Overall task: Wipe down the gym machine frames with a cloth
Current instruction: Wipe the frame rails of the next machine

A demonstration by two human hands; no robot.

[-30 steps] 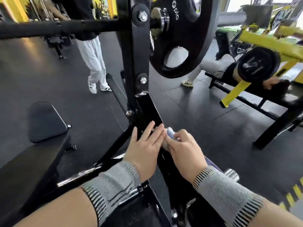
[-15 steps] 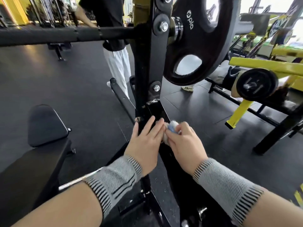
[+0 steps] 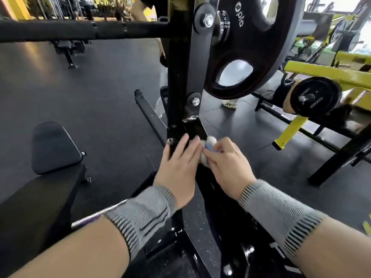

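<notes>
The black machine frame (image 3: 181, 81) rises as an upright post in the middle, with a slanted black brace running down toward me. My left hand (image 3: 179, 165) lies flat on that brace with straight fingers. Beside it, my right hand (image 3: 224, 163) grips a bunched white and blue cloth (image 3: 209, 142) and holds it against the brace just below the upright's lower bolt. Most of the cloth is hidden under my fingers. Both wrists wear grey knit bands.
A 20 kg black weight plate (image 3: 259, 47) hangs right of the post. A padded black bar (image 3: 80, 31) crosses the top left. A black bench with headrest (image 3: 52, 147) stands left. A yellow machine (image 3: 325, 75) with a person lying on it is right.
Both hands have slid up the slanted brace toward the upright's lower bolt, the right one carrying the cloth. My view has moved closer to the post.
</notes>
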